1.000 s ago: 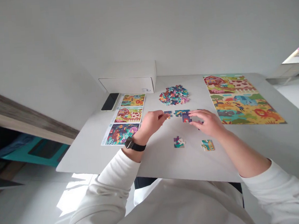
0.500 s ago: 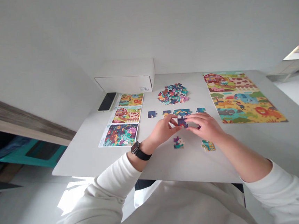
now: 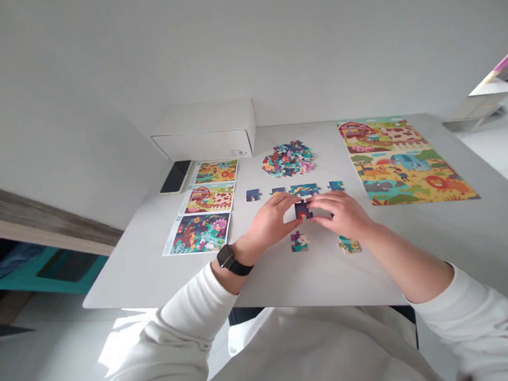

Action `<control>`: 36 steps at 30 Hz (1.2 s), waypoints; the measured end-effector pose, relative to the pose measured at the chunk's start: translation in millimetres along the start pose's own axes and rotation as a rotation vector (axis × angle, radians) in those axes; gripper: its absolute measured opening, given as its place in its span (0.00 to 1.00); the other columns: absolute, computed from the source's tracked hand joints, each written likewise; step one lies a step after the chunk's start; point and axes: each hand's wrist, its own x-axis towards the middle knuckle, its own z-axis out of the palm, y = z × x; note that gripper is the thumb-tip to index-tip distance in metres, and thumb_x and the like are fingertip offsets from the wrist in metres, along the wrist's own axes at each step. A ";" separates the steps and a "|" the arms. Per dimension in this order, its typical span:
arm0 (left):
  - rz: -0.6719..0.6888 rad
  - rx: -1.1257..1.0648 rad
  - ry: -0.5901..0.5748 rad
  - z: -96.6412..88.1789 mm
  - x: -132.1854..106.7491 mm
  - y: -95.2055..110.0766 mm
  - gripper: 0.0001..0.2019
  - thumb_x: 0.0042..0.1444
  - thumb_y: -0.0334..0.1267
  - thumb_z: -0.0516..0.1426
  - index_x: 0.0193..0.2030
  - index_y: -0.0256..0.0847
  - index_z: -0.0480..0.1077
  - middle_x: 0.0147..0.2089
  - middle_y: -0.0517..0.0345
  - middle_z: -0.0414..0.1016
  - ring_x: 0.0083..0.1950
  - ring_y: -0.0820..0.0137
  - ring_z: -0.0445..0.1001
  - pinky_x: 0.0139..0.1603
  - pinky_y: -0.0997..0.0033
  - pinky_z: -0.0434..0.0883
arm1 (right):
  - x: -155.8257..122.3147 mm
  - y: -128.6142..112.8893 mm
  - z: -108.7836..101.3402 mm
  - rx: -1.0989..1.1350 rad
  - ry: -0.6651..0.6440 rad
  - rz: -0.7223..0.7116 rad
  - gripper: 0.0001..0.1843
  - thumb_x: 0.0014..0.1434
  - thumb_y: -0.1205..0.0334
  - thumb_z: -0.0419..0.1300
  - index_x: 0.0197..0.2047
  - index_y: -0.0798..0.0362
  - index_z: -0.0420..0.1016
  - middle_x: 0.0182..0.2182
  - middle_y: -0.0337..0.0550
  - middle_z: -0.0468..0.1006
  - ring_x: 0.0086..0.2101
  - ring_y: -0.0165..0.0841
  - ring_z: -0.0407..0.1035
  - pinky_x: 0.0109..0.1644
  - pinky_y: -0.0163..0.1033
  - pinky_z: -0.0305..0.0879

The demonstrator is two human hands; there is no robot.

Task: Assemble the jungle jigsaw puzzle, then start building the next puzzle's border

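Note:
A dark blue jigsaw piece (image 3: 303,211) with a red patch lies between my left hand (image 3: 268,222) and my right hand (image 3: 340,214), and the fingertips of both hands press on it. Just above my hands, several puzzle pieces (image 3: 304,190) stand in a loose row. Two more pieces, a purple one (image 3: 299,241) and a teal one (image 3: 349,244), lie below my hands. A heap of loose pieces (image 3: 287,159) sits further back. A black watch (image 3: 228,259) circles my left wrist.
A large farm-and-safari puzzle picture (image 3: 406,159) lies at the right of the white table (image 3: 333,278). Several printed picture sheets (image 3: 208,206), a black phone (image 3: 175,177) and a white box (image 3: 204,132) stand at the back left.
My hands have closed in on the dark blue piece from both sides. The whole scene has shifted slightly left in view.

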 end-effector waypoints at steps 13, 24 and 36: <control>-0.033 0.187 0.103 -54.5 -1.5 -29.1 0.12 0.68 0.41 0.66 0.56 0.44 0.78 0.60 0.48 0.82 0.62 0.56 0.79 0.67 0.54 0.73 | -3.6 4.1 -4.3 0.054 0.016 0.070 0.13 0.72 0.53 0.62 0.56 0.42 0.84 0.52 0.47 0.88 0.53 0.47 0.82 0.62 0.57 0.78; -0.164 0.179 0.028 -84.8 -27.3 -76.3 0.08 0.65 0.43 0.66 0.49 0.47 0.81 0.56 0.52 0.85 0.60 0.57 0.81 0.67 0.53 0.74 | -3.7 7.4 -0.9 0.067 0.004 0.069 0.12 0.72 0.58 0.60 0.53 0.41 0.85 0.49 0.43 0.89 0.49 0.44 0.84 0.58 0.54 0.80; -0.145 0.232 -0.110 -80.9 -33.3 -94.8 0.10 0.65 0.46 0.64 0.49 0.48 0.84 0.55 0.51 0.86 0.58 0.54 0.82 0.66 0.50 0.74 | -3.1 8.8 1.9 0.080 0.003 0.057 0.11 0.71 0.61 0.61 0.51 0.41 0.85 0.47 0.41 0.90 0.47 0.42 0.84 0.56 0.50 0.80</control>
